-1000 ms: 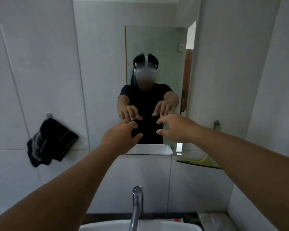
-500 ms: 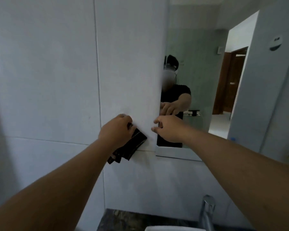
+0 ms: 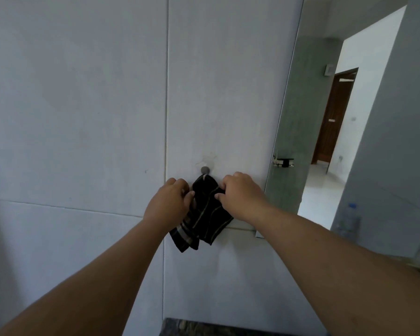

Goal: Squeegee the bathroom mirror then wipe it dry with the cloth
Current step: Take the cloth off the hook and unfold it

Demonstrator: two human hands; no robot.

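Note:
A black cloth with pale stripes (image 3: 205, 215) hangs against the white tiled wall, just under a small grey hook (image 3: 205, 170). My left hand (image 3: 171, 202) grips the cloth's left side and my right hand (image 3: 240, 194) pinches its upper right edge. The cloth's top seems to sit just below the hook; whether it still hangs on it I cannot tell. The mirror (image 3: 325, 122) stands to the right of my hands, seen at a steep angle, and reflects a doorway and a brown door. No squeegee is in view.
Large white wall tiles (image 3: 83, 117) fill the left and centre. A dark stone counter edge (image 3: 216, 328) shows at the bottom. A small metal bracket (image 3: 283, 162) appears at the mirror's left edge.
The view has swung left from the mirror to the wall. My left hand took hold of the cloth first; now my right hand grips it too.

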